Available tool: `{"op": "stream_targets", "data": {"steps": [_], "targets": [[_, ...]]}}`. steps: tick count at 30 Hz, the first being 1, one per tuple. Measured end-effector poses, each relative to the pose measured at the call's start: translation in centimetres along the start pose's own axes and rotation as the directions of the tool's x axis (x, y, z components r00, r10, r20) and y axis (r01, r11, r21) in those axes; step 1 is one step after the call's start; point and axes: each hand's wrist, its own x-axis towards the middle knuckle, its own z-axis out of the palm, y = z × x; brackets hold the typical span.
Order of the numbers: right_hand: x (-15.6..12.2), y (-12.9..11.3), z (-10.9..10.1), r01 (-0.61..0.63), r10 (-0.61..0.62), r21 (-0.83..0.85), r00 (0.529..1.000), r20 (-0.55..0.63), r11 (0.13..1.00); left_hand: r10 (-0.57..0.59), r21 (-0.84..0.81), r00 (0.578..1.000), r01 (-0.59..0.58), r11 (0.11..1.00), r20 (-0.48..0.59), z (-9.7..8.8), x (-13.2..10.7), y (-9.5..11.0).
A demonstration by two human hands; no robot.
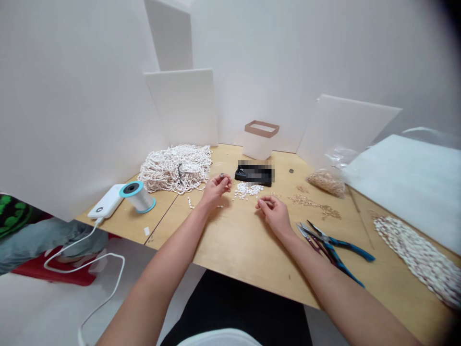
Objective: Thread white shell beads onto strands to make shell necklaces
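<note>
My left hand (217, 188) is over the table just left of a pile of small white beads (248, 190), its thumb and fingertips pinched together. Whatever it pinches is too small to make out. To the right and nearer to me, my right hand (272, 208) has its fingers curled against the thumb, and I cannot see what is between them. Behind the beads lies a black tray-like object (245, 174), partly blurred out. Small gold-coloured pieces (306, 200) are scattered beyond my right hand. A short row of white beads (190, 203) lies left of my left hand.
White bead strands (173, 166) are heaped at the back left, near a spool of clear line (139, 197) and a white power bank (107, 201). Blue-handled pliers (336, 245) lie beside my right forearm. At the back are a box (257, 144) and a bag of pieces (327, 182).
</note>
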Motion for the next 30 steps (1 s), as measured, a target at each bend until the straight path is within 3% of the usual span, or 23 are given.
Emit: {"op": "stream_targets", "data": {"steps": [5, 9, 14, 22, 30], "targets": [[-0.1, -0.6, 0.3, 0.071, -0.073, -0.069, 0.997, -0.018, 0.995, -0.031, -0.007, 0.998, 0.031, 0.999, 0.049, 0.1, 0.1, -0.4], [-0.4, -2.4, 1.0, 0.113, -0.120, -0.122, 0.992, -0.049, 0.986, -0.125, -0.052, 0.985, 0.132, 0.990, 0.119, 0.9, -0.3, -0.9], [-0.7, -5.9, 2.1, 0.136, -0.136, -0.006, 0.990, 0.045, 0.991, -0.192, -0.124, 0.958, 0.222, 0.967, 0.213, 2.4, -1.5, -0.8], [1.3, -8.3, 3.5, 0.177, -0.185, 0.081, 0.976, 0.111, 0.981, -0.219, -0.269, 0.966, 0.250, 0.930, 0.139, 3.3, -1.4, -0.8], [2.7, -9.1, 5.0, 0.257, -0.260, 0.094, 0.965, 0.022, 0.962, -0.237, -0.418, 0.966, 0.257, 0.871, 0.101, 4.3, -0.9, 0.6]]}}
